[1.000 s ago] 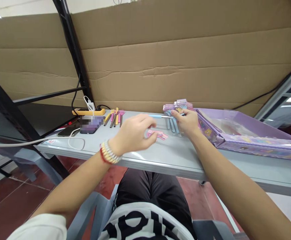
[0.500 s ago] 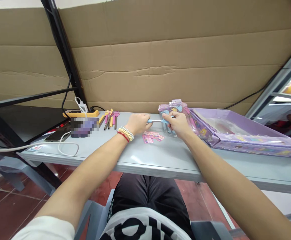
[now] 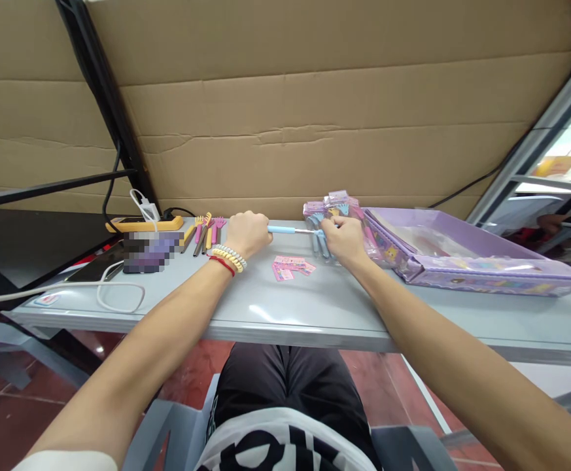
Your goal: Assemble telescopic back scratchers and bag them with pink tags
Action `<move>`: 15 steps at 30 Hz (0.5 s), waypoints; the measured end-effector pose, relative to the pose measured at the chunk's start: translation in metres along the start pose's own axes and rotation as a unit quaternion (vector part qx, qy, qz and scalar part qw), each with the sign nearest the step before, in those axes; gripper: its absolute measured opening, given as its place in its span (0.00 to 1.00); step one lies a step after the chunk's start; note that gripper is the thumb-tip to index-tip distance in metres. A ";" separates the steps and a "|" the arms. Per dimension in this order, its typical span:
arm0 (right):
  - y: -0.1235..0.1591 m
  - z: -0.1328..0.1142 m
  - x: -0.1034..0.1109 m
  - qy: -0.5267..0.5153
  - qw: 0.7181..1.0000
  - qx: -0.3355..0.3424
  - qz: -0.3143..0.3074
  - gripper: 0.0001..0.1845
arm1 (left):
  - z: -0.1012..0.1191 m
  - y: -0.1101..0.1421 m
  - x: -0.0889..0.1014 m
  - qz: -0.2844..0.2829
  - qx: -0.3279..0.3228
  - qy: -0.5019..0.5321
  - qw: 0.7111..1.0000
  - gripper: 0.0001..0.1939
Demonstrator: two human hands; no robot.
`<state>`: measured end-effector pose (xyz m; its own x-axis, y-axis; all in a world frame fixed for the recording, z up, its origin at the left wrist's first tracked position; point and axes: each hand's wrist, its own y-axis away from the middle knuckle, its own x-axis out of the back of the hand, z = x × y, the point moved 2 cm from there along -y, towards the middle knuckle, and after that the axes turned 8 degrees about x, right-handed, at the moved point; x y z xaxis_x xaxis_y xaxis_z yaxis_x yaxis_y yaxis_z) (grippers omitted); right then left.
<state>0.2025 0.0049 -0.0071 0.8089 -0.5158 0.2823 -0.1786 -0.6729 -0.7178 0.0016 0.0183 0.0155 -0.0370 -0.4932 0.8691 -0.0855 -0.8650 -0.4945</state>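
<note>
Above the table, a light blue telescopic back scratcher (image 3: 282,229) stretches level between my two hands, with a thin metal rod showing near its right end. My left hand (image 3: 246,234) is closed around the handle end. The other end, by the blue hand-shaped head, is gripped by my right hand (image 3: 343,238), whose fingers hide part of it. Small pink printed cards (image 3: 290,265) lie below the scratcher. Just behind my right hand are clear-bagged back scratchers (image 3: 337,203). Several loose yellow and pink back scratchers (image 3: 205,232) lie left of my left hand.
A purple display box (image 3: 491,278) with plastic bags in it stands on the right of the grey table (image 3: 285,317). At left are a phone (image 3: 150,252), a yellow power strip (image 3: 142,225) and a white cable (image 3: 123,309). A cardboard wall (image 3: 285,98) rises behind.
My left hand has moved left, away from my right hand, and more of the blue handle shows between them. The whole view has also shifted slightly.
</note>
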 end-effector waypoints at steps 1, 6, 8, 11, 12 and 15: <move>0.000 -0.002 0.000 -0.001 1.000 0.000 0.011 0.17 | 0.001 0.001 0.003 0.001 0.007 -0.001 1.000 0.16; 0.001 -0.015 0.000 0.000 0.999 0.009 0.044 0.16 | 0.003 0.005 0.009 -0.008 0.023 -0.001 1.000 0.15; 0.001 -0.018 0.001 0.006 0.999 0.016 0.050 0.16 | 0.005 0.007 0.007 -0.010 0.018 0.003 1.000 0.15; 0.001 -0.018 0.003 0.019 0.999 0.010 0.039 0.15 | 0.009 0.009 0.000 -0.018 0.000 0.010 1.000 0.14; 0.000 -0.017 0.004 0.025 0.999 0.009 0.028 0.15 | 0.011 0.010 -0.004 -0.024 -0.006 0.011 1.000 0.14; -0.001 -0.014 0.005 0.035 0.999 0.009 -0.002 0.16 | 0.014 0.011 -0.012 -0.026 -0.018 0.011 0.999 0.14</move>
<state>0.1987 -0.0043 0.0041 0.7683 -0.5496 0.3280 -0.1648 -0.6651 -0.7284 0.0154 0.0133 -0.0006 -0.0543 -0.4448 0.8940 -0.1232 -0.8855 -0.4481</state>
